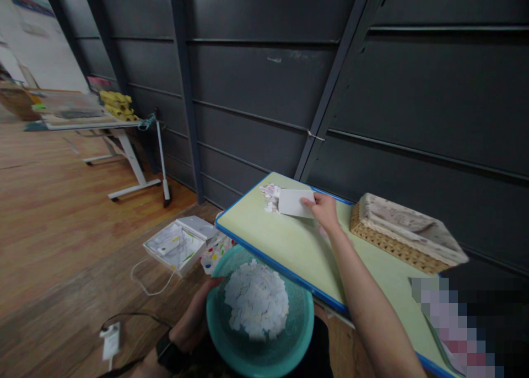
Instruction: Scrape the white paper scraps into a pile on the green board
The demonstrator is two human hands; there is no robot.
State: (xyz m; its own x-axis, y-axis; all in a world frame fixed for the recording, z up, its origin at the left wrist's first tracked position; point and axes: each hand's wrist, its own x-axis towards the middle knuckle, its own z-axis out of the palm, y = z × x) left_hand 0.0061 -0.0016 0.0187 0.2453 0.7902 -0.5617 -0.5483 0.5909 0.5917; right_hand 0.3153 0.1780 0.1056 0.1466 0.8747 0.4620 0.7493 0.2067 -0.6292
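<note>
My left hand [201, 306] grips the left rim of a teal plastic basket [300, 334], a watch on its wrist. Inside that basket lies a heap of torn white paper pieces [258, 301]. My right hand [324, 210] reaches over the table and pinches a white card [295, 203] at its right edge. Against the card's left side sits a small pile of paper scraps [270, 196] on the pale green tabletop [248, 223]. The basket is held at the table's blue front edge, slightly below the top.
A lined wicker basket [397, 240] stands on the table's right part, near a pixelated item. An open white box [176, 246] and a power strip [111, 342] lie on the floor at left. Dark metal panels [264, 80] rise behind the table; another table [91, 125] stands far left.
</note>
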